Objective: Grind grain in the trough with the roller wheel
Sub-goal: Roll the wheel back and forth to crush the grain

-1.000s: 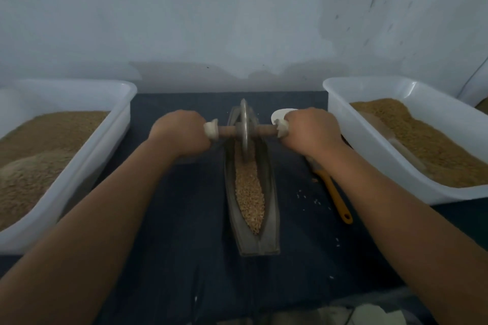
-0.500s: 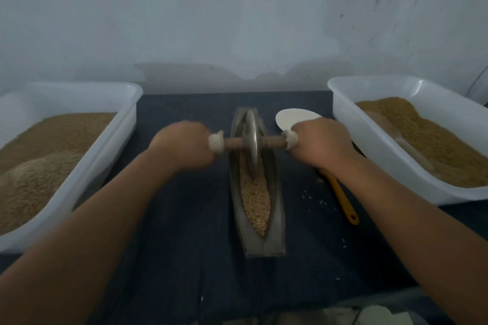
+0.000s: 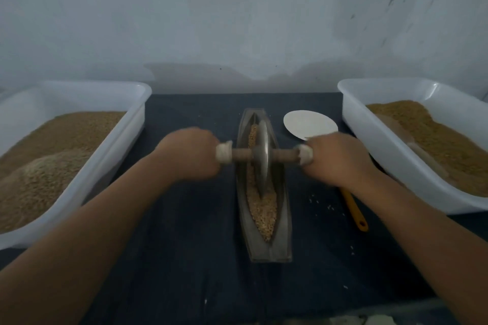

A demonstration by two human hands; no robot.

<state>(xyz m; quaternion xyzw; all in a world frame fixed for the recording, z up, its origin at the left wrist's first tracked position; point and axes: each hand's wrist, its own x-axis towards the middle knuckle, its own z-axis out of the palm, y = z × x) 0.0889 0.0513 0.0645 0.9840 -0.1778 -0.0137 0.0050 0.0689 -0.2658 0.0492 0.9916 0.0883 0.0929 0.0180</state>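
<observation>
Gripped at both axle ends by left hand (image 3: 188, 154) and right hand (image 3: 340, 158) — press evenly, hold roller wheel (image 3: 262, 150) upright, roll full length of trough (image 3: 272, 253) through grain (image 3: 261, 214).

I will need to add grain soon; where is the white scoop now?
In the head view the white scoop lies on the dark cloth right of the trough, between it and the right tub, partly behind the right hand.

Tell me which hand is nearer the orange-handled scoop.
Right. The right hand holds one axle end of the roller wheel directly above the orange-handled scoop, hiding its middle; the left hand holds the other end, across the trough.
</observation>
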